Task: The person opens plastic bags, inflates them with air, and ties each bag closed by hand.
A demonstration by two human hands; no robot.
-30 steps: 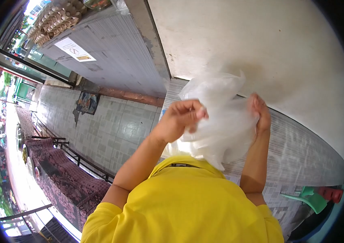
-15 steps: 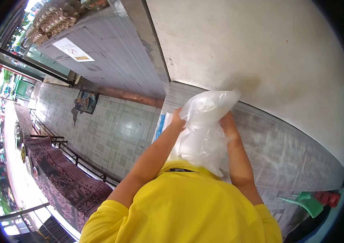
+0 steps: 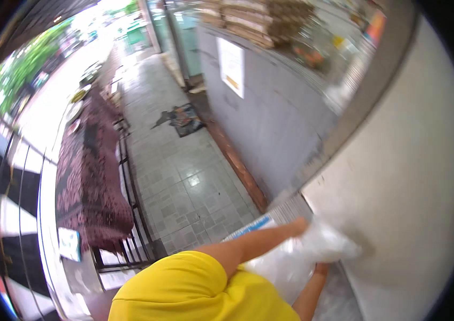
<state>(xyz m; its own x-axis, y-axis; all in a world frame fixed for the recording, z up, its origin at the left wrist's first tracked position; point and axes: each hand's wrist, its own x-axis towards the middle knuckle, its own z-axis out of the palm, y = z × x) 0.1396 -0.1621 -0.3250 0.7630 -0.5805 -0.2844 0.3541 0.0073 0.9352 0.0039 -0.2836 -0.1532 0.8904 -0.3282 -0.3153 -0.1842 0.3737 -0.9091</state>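
Note:
A translucent white plastic bag (image 3: 326, 242), bunched and puffed at its far end, lies against the front of my yellow shirt (image 3: 184, 286). My left hand (image 3: 298, 228) is closed on the bag's near-left side, with its fingertips blurred and partly covered by the plastic. On the other side, my right hand (image 3: 321, 269) grips the bag lower down, its fingers mostly hidden. A white item with a blue printed edge (image 3: 253, 227) shows past my left forearm, on the ledge; its kind is unclear.
The pale wall (image 3: 398, 176) rises at my right. Ahead, a grey counter (image 3: 269, 115) carries stacked egg trays (image 3: 269, 20) and a glass jar (image 3: 312, 45). A dark mat (image 3: 187, 119) lies on the tiled floor (image 3: 184, 187). Patterned cloth (image 3: 90, 176) covers a table at left.
The view has swung left toward the walkway and street. In the picture, the bag and both hands now sit lower and farther right. Both hands stay on the bag.

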